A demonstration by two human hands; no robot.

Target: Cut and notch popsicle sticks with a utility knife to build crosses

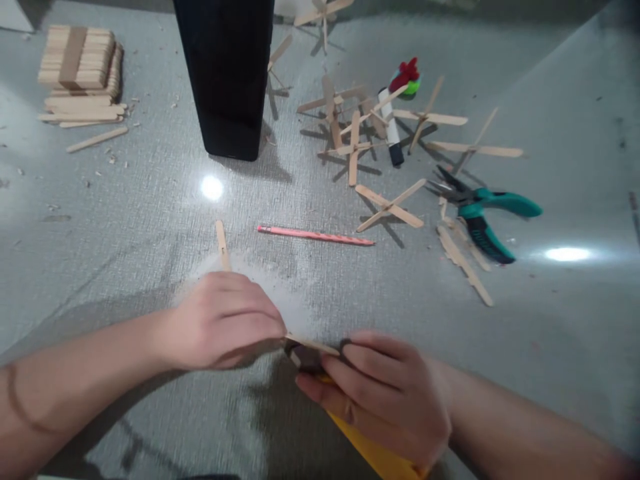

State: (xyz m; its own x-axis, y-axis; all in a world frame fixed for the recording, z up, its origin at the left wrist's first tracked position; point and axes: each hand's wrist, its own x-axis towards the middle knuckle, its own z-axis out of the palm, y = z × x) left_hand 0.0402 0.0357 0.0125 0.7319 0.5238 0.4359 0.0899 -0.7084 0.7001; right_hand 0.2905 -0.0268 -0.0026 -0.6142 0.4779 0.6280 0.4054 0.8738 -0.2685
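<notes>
My left hand is closed around a wooden craft stick, whose tip pokes out to the right of the fingers. Another stick end rises behind that hand. My right hand is closed on a yellow-handled tool, its front end touching the stick near my left fingertips. What kind of tool it is stays hidden by the fingers. Both hands rest low on the grey table, close to the near edge.
A red pencil lies just beyond the hands. Several glued stick crosses lie further back, with a marker and teal-handled pliers to the right. A black upright object stands at the back, and a stack of sticks far left.
</notes>
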